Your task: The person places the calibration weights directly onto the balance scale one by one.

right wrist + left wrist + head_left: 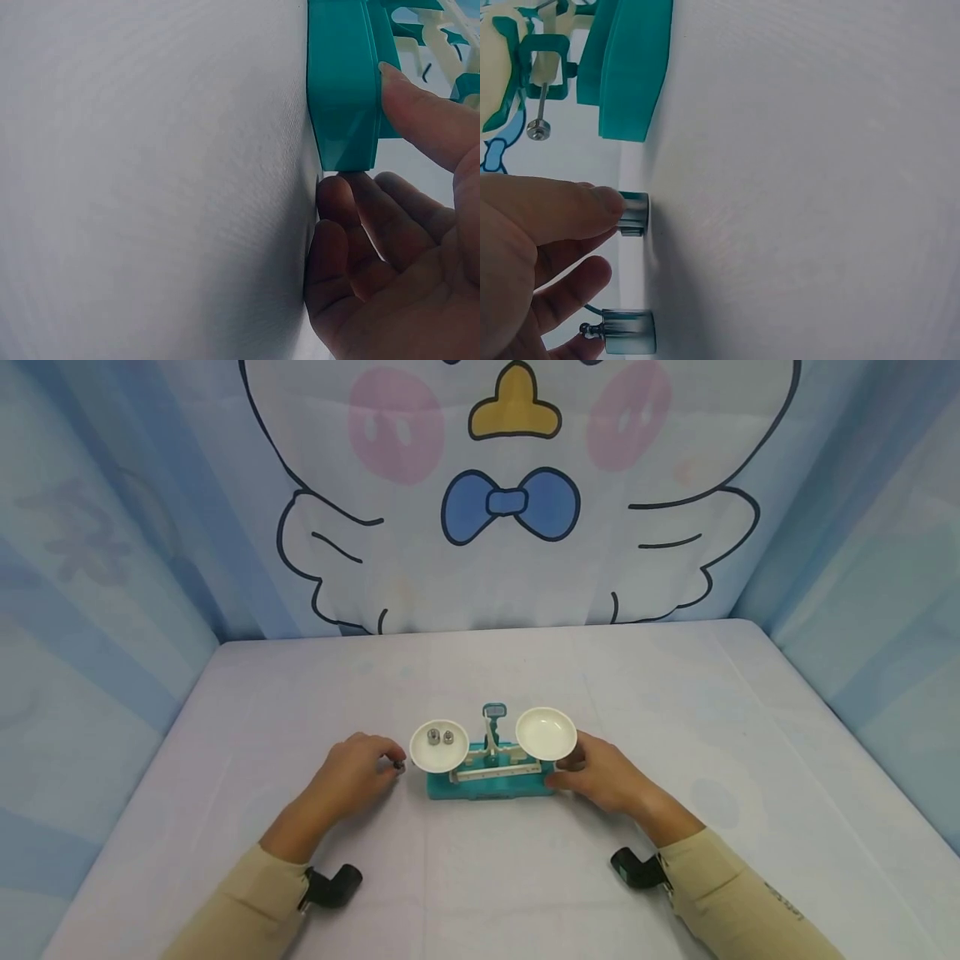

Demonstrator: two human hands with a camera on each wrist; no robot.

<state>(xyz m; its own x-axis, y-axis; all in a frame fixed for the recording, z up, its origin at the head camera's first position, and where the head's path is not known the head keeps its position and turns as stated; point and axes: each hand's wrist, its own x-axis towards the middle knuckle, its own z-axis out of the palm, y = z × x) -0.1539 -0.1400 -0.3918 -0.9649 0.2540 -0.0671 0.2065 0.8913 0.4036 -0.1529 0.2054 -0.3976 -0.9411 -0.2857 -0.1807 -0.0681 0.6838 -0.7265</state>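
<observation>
White desk (480,877): on it I have a teal balance (487,787) between my right hand (603,774) and left hand (351,778). Right grips the base's end. Left-hand side, one pan (437,763) carries two weights (433,737); left pinches a third weight (634,215), fourth weight (630,332) beside that hand.

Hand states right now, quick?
Left hand: closed, pinching a small metal weight.
Right hand: open, relaxed, at the end of the balance base.

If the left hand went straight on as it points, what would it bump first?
Seen from above, the left hand would probably meet the white pan holding two weights; height is unclear, so it might pass beneath toward the teal base.
</observation>
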